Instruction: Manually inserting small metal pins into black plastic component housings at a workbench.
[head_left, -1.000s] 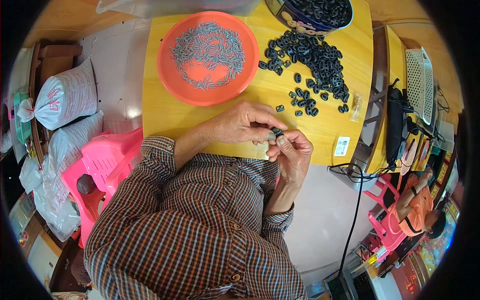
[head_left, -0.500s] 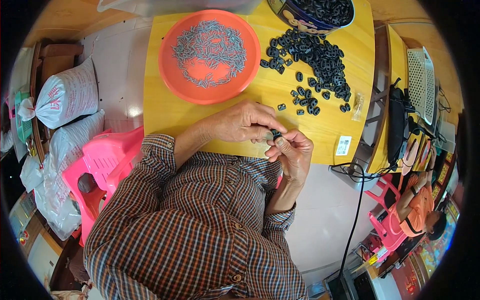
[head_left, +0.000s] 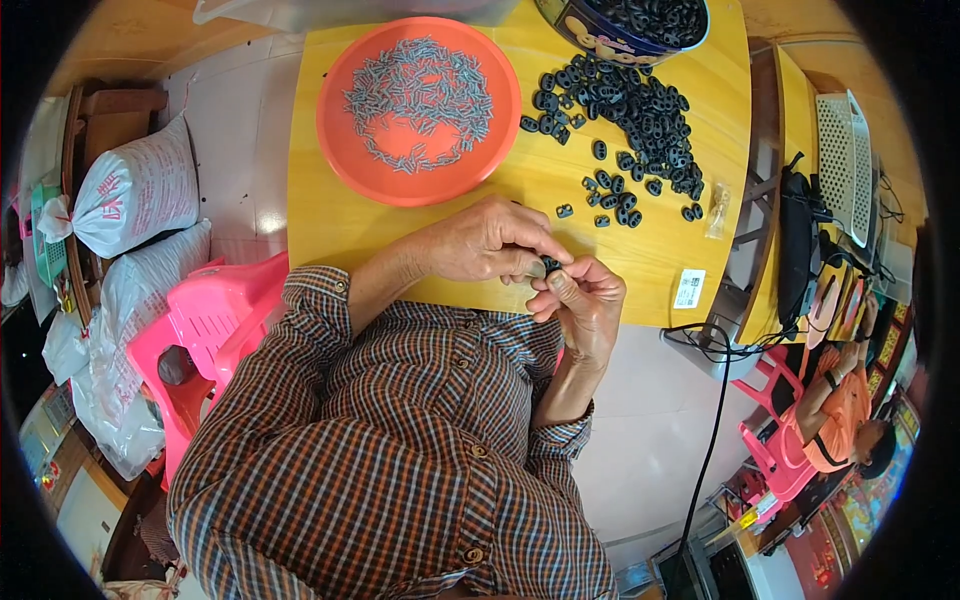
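Observation:
Close to the near edge of the table, my left hand [head_left: 492, 240] and my right hand [head_left: 588, 302] meet. Thumbs and fingers of both are closed around one small black cord lock piece [head_left: 551, 265], mostly hidden by the fingertips. Beyond my left hand lies a round orange tray [head_left: 345, 165] with many small grey springs [head_left: 425, 95] on it. A heap of black two-holed cord lock pieces [head_left: 640, 120] spreads across the right side of the table, with several loose ones [head_left: 612, 200] lying nearer my hands.
The yellow table [head_left: 400, 290] also bears a dark blue tub [head_left: 600, 35] of black pieces, a white label [head_left: 689, 289] and a small clear bag [head_left: 718, 210]. A pink chair [head_left: 215, 315] stands left, near white sacks [head_left: 145, 190]. Another person [head_left: 835, 415] sits far right.
Both hands stay together at the same spot, still closed on the black piece, with only a very slight shift of the fingers. The view has moved slightly.

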